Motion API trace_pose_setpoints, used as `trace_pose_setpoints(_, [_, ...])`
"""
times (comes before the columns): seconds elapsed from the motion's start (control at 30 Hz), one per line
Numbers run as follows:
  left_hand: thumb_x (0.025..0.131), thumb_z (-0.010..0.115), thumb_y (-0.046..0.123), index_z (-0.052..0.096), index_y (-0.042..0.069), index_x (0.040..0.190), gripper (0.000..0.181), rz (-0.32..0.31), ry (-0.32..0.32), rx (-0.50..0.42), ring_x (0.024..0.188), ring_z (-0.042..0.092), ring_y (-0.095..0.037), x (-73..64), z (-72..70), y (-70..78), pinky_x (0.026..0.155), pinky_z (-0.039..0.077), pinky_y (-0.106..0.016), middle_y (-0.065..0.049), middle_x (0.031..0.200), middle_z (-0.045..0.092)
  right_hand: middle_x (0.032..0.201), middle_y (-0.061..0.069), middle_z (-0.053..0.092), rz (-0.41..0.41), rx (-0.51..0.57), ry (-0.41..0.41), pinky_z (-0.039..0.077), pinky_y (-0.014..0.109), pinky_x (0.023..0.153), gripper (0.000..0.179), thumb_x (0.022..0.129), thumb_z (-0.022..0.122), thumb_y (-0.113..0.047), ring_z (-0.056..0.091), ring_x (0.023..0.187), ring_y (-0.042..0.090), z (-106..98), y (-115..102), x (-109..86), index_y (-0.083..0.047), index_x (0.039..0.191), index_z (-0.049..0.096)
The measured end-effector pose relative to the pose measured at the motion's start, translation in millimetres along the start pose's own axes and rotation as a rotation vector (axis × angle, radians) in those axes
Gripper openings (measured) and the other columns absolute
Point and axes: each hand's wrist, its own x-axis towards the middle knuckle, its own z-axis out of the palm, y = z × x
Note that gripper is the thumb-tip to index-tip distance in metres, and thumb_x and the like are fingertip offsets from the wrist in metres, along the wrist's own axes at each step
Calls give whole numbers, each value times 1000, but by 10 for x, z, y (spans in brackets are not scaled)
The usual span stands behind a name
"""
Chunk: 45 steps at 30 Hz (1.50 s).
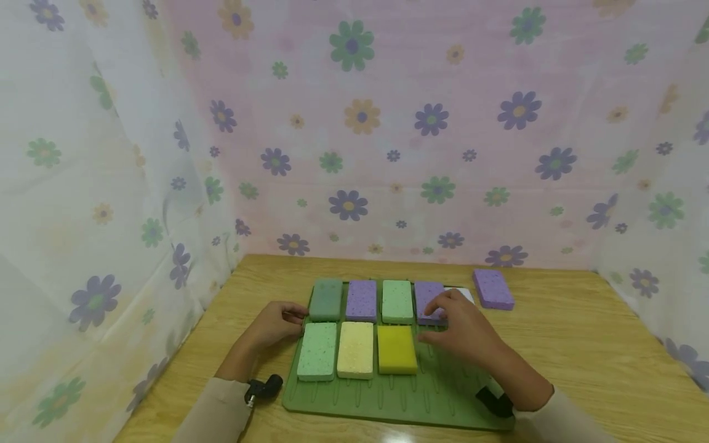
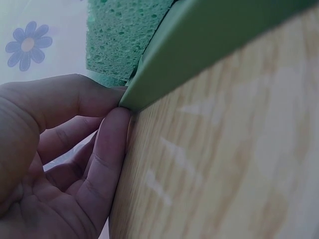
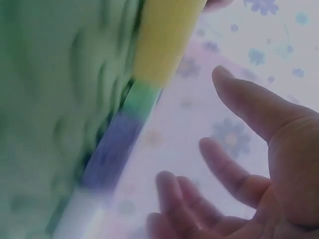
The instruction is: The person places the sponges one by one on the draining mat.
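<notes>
A green ribbed mat (image 1: 382, 403) lies on the wooden table with sponges set out on it in two rows. At its left edge my left hand (image 1: 274, 326) pinches the rim; in the left wrist view the thumb is on top and the forefinger underneath, beside a green sponge (image 2: 122, 37). My right hand (image 1: 471, 329) hovers over the right part of the mat, fingers spread and holding nothing. Nearest to it are a bright yellow sponge (image 1: 396, 351) and a purple sponge (image 1: 429, 295). Behind its fingers a white sponge (image 1: 462, 294) is partly hidden.
Another purple sponge (image 1: 493, 289) lies off the mat, at the table's back right. On the mat also rest a pale yellow sponge (image 1: 356, 351), a second purple sponge (image 1: 362, 300) and several green ones. Flowered cloth (image 1: 354, 154) encloses the table's back and sides.
</notes>
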Motion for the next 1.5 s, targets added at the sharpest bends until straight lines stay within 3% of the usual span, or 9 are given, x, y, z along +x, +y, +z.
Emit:
trace_pose_setpoints(0.17, [89,70,2,72,6,125,37,-2,2,-16,101,66,-21,-3,11,3,79,61,-35,-10,119,70,126,10,58,-91,-60,85,56,44,79,37,82,89,-33,62,105,32,-162,326,107,-13,109,71])
trace_pose_setpoints(0.27, [88,69,1,72,5,125,37,-9,5,-22,101,66,-21,-6,14,-2,79,61,-35,-10,119,70,125,13,60,-116,-98,142,56,54,87,38,84,88,-31,60,114,39,-254,505,164,-11,111,71])
trace_pose_setpoints(0.4, [88,69,1,71,4,125,38,-10,10,-22,101,66,-21,-14,14,-3,78,61,-35,-11,118,69,132,20,59,-95,-107,198,51,64,93,39,88,84,-35,53,124,46,-359,716,215,-8,113,71])
trace_pose_setpoints(0.53, [88,68,1,71,5,126,38,-17,8,-26,101,66,-22,-13,22,5,78,61,-35,-11,118,69,137,25,54,-41,-85,205,48,68,95,45,94,77,-43,50,127,51,-423,929,274,-5,118,69])
trace_pose_setpoints(0.77, [89,69,1,71,4,127,38,-17,-2,-31,101,66,-22,-12,15,17,78,61,-34,-13,118,69,143,34,45,57,-102,189,43,75,97,57,97,71,-47,43,128,59,-475,1293,413,-1,130,66])
trace_pose_setpoints(0.93, [88,70,1,70,2,127,39,-8,-6,-42,100,66,-22,-30,16,46,77,62,-37,-14,119,69,147,37,41,72,-110,150,43,76,97,65,97,71,-46,43,128,61,-493,1454,492,3,137,60])
trace_pose_setpoints(1.1, [88,70,1,69,1,128,40,-6,-6,-55,100,66,-22,-39,20,58,77,62,-38,-15,118,69,153,40,33,92,-106,81,41,77,100,72,96,73,-40,38,132,63,-494,1544,554,7,146,51])
trace_pose_setpoints(1.33, [88,70,2,70,4,128,40,-25,3,-35,102,66,-21,-35,22,56,79,61,-34,-13,118,69,161,40,22,117,-121,-6,35,81,104,92,91,75,-55,30,137,67,-488,1636,625,4,155,41])
trace_pose_setpoints(1.5, [88,70,2,71,4,127,39,-29,8,-29,103,66,-22,-35,25,67,81,60,-33,-13,118,70,160,39,25,132,-81,-51,37,80,103,92,91,74,-56,34,136,66,-503,1681,650,2,155,42])
